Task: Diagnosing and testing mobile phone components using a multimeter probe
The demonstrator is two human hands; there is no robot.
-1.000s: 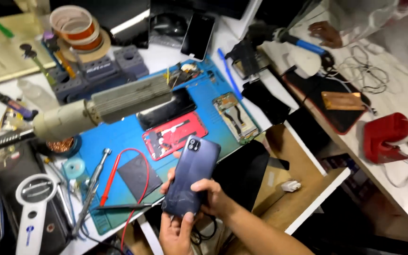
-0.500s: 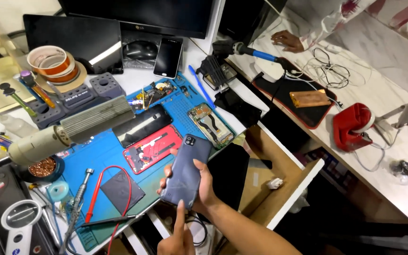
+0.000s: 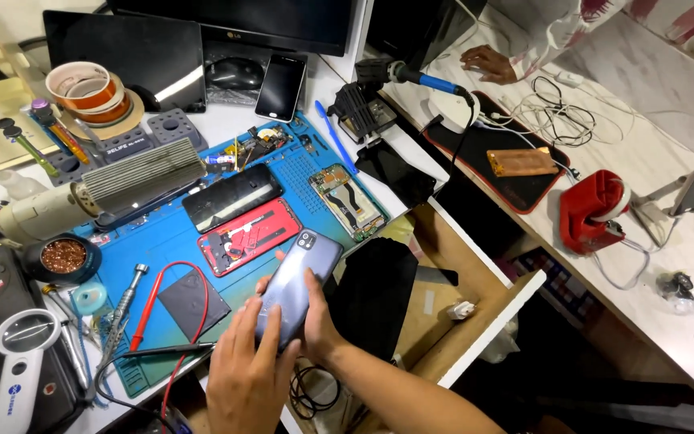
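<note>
Seen from a head camera, above a cluttered repair bench (image 3: 226, 120). Held above the bench's front edge, over a blue mat (image 3: 162, 241): a grey phone (image 3: 295, 281), back cover up, camera toward the mat's centre. Right hand (image 3: 315, 325) gripping its lower right side, grip wrapped around the phone. Left hand (image 3: 246, 374) laid flat on its lower half, fingers spread, pinching nothing. Farther back on the mat, lying apart: a red frame (image 3: 246, 237), a black screen (image 3: 230, 197), a circuit board (image 3: 347, 201). Judged as partway: phone looked closed, other parts left undone. At the far right corner, another person's hand (image 3: 487, 63).
</note>
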